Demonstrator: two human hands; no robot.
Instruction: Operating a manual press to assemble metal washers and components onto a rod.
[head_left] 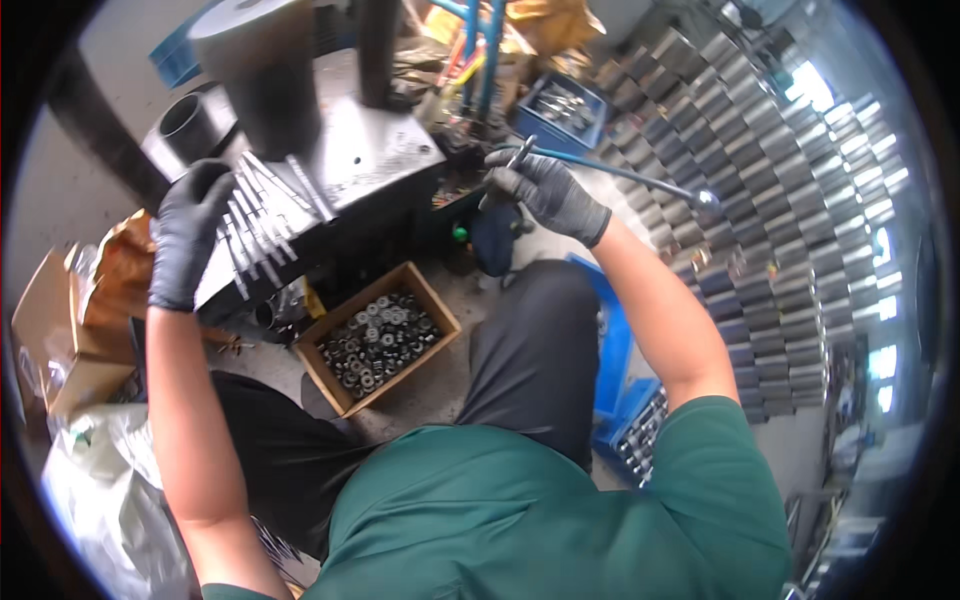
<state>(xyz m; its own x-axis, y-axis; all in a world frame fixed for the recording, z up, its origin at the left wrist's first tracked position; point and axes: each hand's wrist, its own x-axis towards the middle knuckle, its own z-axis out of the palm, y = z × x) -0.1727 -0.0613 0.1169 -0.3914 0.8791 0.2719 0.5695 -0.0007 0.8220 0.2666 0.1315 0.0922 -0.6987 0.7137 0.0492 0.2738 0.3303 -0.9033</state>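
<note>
My right hand [548,196], in a dark grey glove, is raised beside the press table and closed on a short metal pin [522,152]. The pin's tip sticks out above the fingers. My left hand [186,236], gloved alike, hovers at the table's left end, thumb and fingers curved and apart, with nothing visible in it. Just right of it, several thin metal rods [262,205] lie in a loose row on the metal table [385,150]. Behind them stands the thick grey column of a press [265,85]. An upright pipe piece [187,126] stands near my left fingertips.
Below the table sits a cardboard box [440,310] of metal rings. A blue lever with a ball knob [706,202] extends right of my right hand. Blue bins [612,385] stand beside my leg; stacked metal cylinders [770,210] fill the right. A plastic bag [105,490] lies at left.
</note>
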